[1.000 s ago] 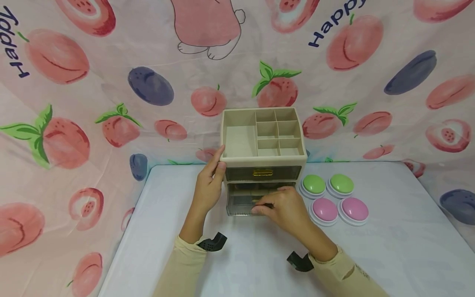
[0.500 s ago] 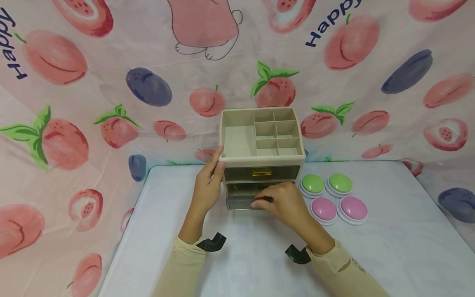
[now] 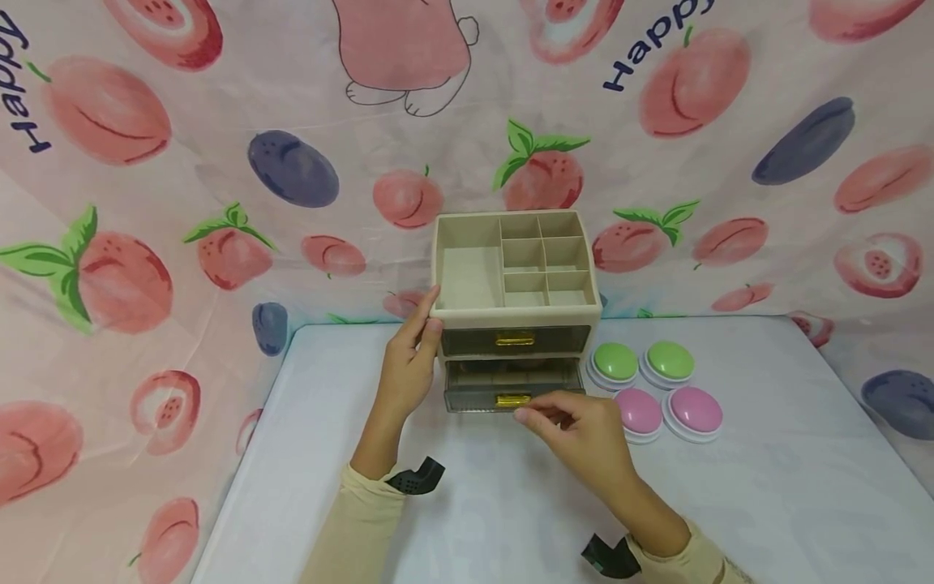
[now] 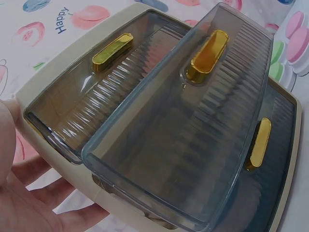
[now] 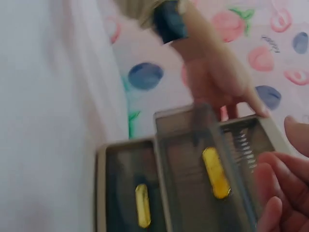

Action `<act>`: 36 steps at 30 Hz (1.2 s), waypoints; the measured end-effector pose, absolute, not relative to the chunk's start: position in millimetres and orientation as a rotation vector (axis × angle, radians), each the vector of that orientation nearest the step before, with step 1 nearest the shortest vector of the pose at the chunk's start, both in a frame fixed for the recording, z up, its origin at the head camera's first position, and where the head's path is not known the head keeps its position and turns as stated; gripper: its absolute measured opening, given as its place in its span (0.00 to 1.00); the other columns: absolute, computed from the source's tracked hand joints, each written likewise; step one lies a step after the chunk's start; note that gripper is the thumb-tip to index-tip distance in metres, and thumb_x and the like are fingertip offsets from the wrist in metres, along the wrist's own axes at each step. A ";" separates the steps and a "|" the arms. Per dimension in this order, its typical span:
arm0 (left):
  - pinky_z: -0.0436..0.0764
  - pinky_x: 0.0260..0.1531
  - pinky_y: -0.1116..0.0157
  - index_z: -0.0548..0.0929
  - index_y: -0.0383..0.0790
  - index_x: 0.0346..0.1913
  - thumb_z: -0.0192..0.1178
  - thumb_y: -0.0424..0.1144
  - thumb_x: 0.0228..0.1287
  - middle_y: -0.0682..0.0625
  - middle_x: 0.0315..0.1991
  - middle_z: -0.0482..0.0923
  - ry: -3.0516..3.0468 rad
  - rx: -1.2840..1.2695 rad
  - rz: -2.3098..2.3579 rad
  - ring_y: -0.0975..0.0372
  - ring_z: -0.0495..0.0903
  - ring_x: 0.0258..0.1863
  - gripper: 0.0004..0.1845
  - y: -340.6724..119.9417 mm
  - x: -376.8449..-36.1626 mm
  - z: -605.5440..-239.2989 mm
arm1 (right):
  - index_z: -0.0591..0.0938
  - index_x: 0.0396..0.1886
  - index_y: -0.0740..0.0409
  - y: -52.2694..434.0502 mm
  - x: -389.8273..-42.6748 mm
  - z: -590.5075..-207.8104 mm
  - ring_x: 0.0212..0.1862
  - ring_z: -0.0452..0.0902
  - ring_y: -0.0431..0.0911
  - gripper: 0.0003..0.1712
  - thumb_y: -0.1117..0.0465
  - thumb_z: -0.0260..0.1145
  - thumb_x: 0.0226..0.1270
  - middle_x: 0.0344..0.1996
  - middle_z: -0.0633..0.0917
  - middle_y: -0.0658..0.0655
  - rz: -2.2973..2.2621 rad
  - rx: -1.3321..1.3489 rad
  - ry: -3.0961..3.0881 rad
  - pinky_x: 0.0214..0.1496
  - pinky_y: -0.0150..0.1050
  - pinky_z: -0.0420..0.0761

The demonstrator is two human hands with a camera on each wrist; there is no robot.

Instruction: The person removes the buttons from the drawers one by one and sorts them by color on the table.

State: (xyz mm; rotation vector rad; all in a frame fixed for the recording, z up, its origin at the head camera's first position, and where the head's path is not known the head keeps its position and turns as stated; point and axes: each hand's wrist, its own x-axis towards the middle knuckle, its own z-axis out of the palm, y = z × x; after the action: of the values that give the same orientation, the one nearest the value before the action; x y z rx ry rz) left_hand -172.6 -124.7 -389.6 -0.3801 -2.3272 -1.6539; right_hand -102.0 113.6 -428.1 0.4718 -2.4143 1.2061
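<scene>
A cream desktop organizer with smoky clear drawers stands at the back of the table. Its middle drawer is partly pulled out, while the top drawer and bottom drawer sit in. My left hand rests against the organizer's left side, fingers extended and thumb near the front edge. My right hand is just right of the pulled-out drawer's gold handle, its fingers loosely bent. In the right wrist view those fingers hold nothing and appear off the handle.
Two green push lights and two pink push lights, all with white bases, lie right of the organizer. A white cloth covers the table. Behind hangs a fruit-print curtain.
The middle drawer slid inward a little, then stayed partly out. My right hand let go of its handle and moved down and right. The left hand stayed on the organizer.
</scene>
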 end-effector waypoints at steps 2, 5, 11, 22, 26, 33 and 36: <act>0.73 0.47 0.58 0.67 0.50 0.78 0.49 0.38 0.82 0.38 0.43 0.72 -2.330 -0.379 -1.652 0.52 0.73 0.41 0.25 -125.2 -172.2 -389.7 | 0.92 0.29 0.48 113.2 -98.9 -433.2 0.20 0.74 0.31 0.05 0.56 0.81 0.56 0.19 0.86 0.42 1.262 0.458 -2.405 0.20 0.30 0.74; 0.74 0.52 0.55 0.67 0.50 0.78 0.49 0.38 0.82 0.37 0.47 0.73 -2.332 -0.378 -1.654 0.50 0.74 0.46 0.25 -125.7 -171.5 -389.7 | 0.91 0.30 0.50 112.0 -97.2 -441.2 0.19 0.77 0.32 0.06 0.55 0.80 0.58 0.19 0.87 0.43 1.415 0.394 -2.437 0.20 0.31 0.77; 0.74 0.53 0.53 0.67 0.48 0.78 0.49 0.37 0.82 0.37 0.43 0.72 -2.320 -0.392 -1.655 0.50 0.74 0.47 0.25 -125.9 -170.8 -389.7 | 0.92 0.34 0.53 106.9 -101.7 -456.8 0.20 0.83 0.39 0.11 0.51 0.78 0.61 0.23 0.89 0.49 1.695 0.191 -2.514 0.26 0.35 0.82; 0.73 0.51 0.55 0.67 0.49 0.78 0.49 0.37 0.82 0.38 0.45 0.72 -2.319 -0.408 -1.664 0.51 0.73 0.44 0.25 -126.2 -170.8 -391.1 | 0.91 0.31 0.56 100.4 -109.5 -469.1 0.20 0.84 0.46 0.18 0.45 0.75 0.64 0.22 0.89 0.55 1.761 -0.031 -2.526 0.20 0.32 0.71; 0.73 0.49 0.56 0.67 0.50 0.78 0.49 0.38 0.82 0.38 0.43 0.71 -2.322 -0.395 -1.664 0.52 0.73 0.43 0.25 -126.7 -171.3 -391.1 | 0.91 0.30 0.57 98.9 -111.9 -469.0 0.20 0.84 0.46 0.21 0.43 0.73 0.65 0.21 0.89 0.57 1.776 -0.073 -2.512 0.23 0.33 0.75; 0.74 0.56 0.54 0.67 0.49 0.78 0.49 0.38 0.82 0.38 0.60 0.74 -2.330 -0.396 -1.667 0.50 0.73 0.50 0.26 -127.4 -171.4 -390.6 | 0.90 0.27 0.57 98.3 -114.4 -468.8 0.19 0.84 0.45 0.21 0.43 0.74 0.65 0.18 0.88 0.55 1.771 -0.054 -2.477 0.27 0.33 0.78; 0.75 0.54 0.54 0.67 0.49 0.78 0.49 0.38 0.82 0.38 0.60 0.74 -2.337 -0.390 -1.656 0.50 0.74 0.48 0.26 -127.6 -171.4 -390.1 | 0.90 0.26 0.56 97.6 -115.7 -469.3 0.19 0.83 0.45 0.20 0.44 0.74 0.65 0.17 0.87 0.53 1.768 -0.044 -2.469 0.28 0.33 0.78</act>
State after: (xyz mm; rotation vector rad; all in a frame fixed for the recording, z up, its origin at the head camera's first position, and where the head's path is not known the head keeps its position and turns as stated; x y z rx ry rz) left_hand -171.4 -127.6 -390.1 -0.3897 -2.3367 -1.6559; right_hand -115.7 97.6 -469.3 -0.0436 -2.4689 1.7685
